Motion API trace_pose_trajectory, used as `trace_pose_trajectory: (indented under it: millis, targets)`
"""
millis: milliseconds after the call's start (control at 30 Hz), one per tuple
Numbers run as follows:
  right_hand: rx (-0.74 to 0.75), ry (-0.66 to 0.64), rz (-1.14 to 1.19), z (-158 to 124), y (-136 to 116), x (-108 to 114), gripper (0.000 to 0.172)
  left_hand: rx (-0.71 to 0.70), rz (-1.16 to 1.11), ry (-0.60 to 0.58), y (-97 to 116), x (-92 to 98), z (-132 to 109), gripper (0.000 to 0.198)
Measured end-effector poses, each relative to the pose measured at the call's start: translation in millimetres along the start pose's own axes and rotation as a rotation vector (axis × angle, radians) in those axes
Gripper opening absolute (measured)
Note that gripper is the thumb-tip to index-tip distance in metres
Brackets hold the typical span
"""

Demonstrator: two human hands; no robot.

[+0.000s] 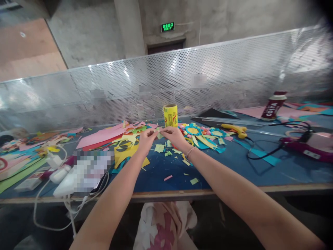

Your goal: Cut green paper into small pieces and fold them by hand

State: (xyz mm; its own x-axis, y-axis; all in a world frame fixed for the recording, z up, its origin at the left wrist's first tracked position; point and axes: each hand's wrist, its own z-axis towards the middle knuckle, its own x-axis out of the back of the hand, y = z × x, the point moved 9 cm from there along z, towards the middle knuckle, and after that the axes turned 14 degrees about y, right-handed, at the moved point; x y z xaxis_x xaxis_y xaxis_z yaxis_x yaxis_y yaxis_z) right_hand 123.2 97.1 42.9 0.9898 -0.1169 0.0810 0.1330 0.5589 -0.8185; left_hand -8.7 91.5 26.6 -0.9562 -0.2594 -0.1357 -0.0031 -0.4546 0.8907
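Note:
Above the middle of the table, my left hand (146, 139) and my right hand (174, 137) meet fingertip to fingertip. Both are closed in a pinch on a small light-green paper piece (159, 134) that shows between them; its exact shape is too small to tell. Just below the hands lie pale green paper scraps (159, 148). Yellow paper with cut-out holes (127, 152) is beside my left wrist. To the right of my right hand are blue and yellow paper flowers (193, 129). A yellow printed cylinder (171, 116) stands upright behind the hands.
Pink paper sheets (101, 137), a phone (97, 172) and white cables (36, 208) lie to the left. On the right are a yellow glue gun (235, 130), a dark red bottle (273, 107) and a purple device (304, 149). A perforated metal panel (166, 80) borders the table's back.

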Motion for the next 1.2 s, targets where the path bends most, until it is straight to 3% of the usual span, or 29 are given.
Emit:
trace_pose_trajectory:
  millis: [267,467,533,600,700,833,1000,1200]
  targets:
    - [-0.161,-0.069,0.047,5.1,17.9,0.1,0.023,0.120,-0.193,0.116,-3.0,8.6,2.9,0.022]
    - [-0.166,0.032,-0.031,18.2,38.8,20.3,0.021,0.165,-0.189,0.204,-12.0,20.2,7.5,0.025]
    - [-0.075,0.103,-0.162,21.3,32.1,32.1,0.019,0.182,-0.205,0.263,-14.2,28.4,9.0,0.026]
    - [0.137,0.095,-0.269,18.8,10.8,30.5,0.017,0.225,-0.197,0.261,-18.1,29.5,8.8,0.026]
    - [0.513,-0.053,-0.276,-1.2,-24.3,4.4,0.025,0.282,-0.184,0.196,-23.4,21.8,5.9,0.025]
    - [0.675,-0.121,-0.329,-17.4,-29.0,-20.7,0.031,0.305,-0.217,0.132,-24.8,11.7,2.0,0.025]
    - [0.583,-0.070,-0.279,-13.5,-21.5,-19.1,0.024,0.260,-0.255,0.069,-15.9,5.5,0.2,0.024]
    - [0.334,-0.012,-0.199,-5.2,-16.7,-7.5,0.021,0.190,-0.168,-0.047,-6.0,-5.1,-4.5,0.028]
